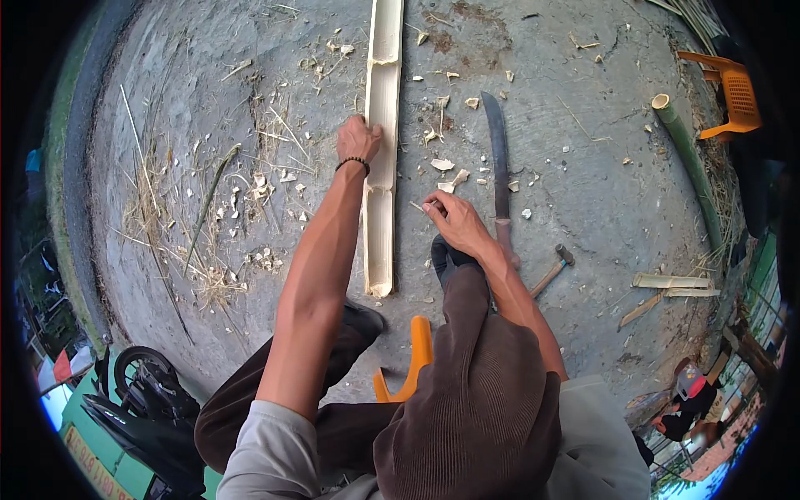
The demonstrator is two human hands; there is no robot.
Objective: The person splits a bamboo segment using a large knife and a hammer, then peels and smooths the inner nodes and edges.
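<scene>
A long split half of bamboo (381,233) lies on the concrete in front of me, its pale hollow side up and cross-walls showing inside. My left hand (358,140), with a beaded bracelet at the wrist, is closed on its left edge; the fingertips are partly hidden. Close to my right knee, my right hand (457,221) pinches a short, thin, pale stick (416,206), which could be a cigarette. Just right of that hand lies a machete (495,137) with its dark blade pointing away. A hammer (552,272) rests beside my right forearm.
Bamboo chips (442,165) and dry strips (221,287) litter the concrete. On the right are a green bamboo pole (690,162), an orange plastic chair (737,96) and split pieces (673,282). A motorcycle (142,433) stands lower left; another person (696,404) is lower right.
</scene>
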